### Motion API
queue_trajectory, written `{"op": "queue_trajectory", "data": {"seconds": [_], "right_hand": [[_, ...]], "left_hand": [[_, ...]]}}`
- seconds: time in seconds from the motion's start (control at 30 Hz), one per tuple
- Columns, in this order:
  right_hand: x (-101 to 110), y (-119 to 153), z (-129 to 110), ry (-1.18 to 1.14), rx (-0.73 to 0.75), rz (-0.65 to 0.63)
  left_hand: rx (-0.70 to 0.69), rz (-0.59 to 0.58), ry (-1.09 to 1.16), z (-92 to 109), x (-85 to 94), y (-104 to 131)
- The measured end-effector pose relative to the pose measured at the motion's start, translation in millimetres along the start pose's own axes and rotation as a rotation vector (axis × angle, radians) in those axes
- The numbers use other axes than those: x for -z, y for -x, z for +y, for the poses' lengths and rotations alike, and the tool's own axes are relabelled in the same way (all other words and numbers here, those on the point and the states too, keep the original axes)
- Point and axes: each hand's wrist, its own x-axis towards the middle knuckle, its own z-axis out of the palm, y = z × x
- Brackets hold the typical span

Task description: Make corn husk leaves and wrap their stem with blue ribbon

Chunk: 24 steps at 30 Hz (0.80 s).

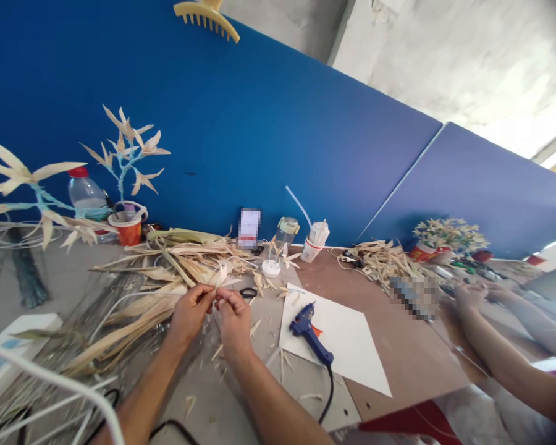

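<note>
Both my hands meet over the table, fingertips close together. My left hand (191, 314) is closed in a pinch at the base of a small pale corn husk flower (220, 275), whose petals point up. My right hand (234, 316) is also closed, its fingers pinched beside the same base. What lies between the fingertips is mostly hidden. Behind and left of my hands spreads a heap of dried corn husks (134, 321). A pair of black-handled scissors (248, 293) lies just past my right hand. To the right, a blue glue gun (311, 334) rests on white paper (352, 364).
Husk flowers on blue-wrapped stems (123, 164) stand at left near a red cup (128, 232). A phone (249, 227), a clear bottle (285, 238) and a white cup (312, 247) line the blue partition (241, 136). A white cable (65, 377) arches at lower left. Another person's arms (505, 346) are at right.
</note>
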Motion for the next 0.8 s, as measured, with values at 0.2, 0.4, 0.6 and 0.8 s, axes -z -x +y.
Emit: {"op": "queue_trajectory", "data": {"seconds": [0.2, 0.4, 0.6, 0.8], "right_hand": [[-2, -3, -1, -0.357, -0.273, -0.111], [12, -17, -9, -0.465, -0.363, 0.085], [14, -20, -20, -0.371, -0.356, 0.026], [12, -18, -29, -0.247, -0.422, -0.158]], "left_hand": [[0.04, 0.043, 0.098, 2, 0.6, -2], [0.087, -0.032, 0.206, -1, -3.1, -2], [0.15, -0.065, 0.276, 0, -4.3, -1], [0.202, -0.069, 0.273, 2, -2.8, 1]]}}
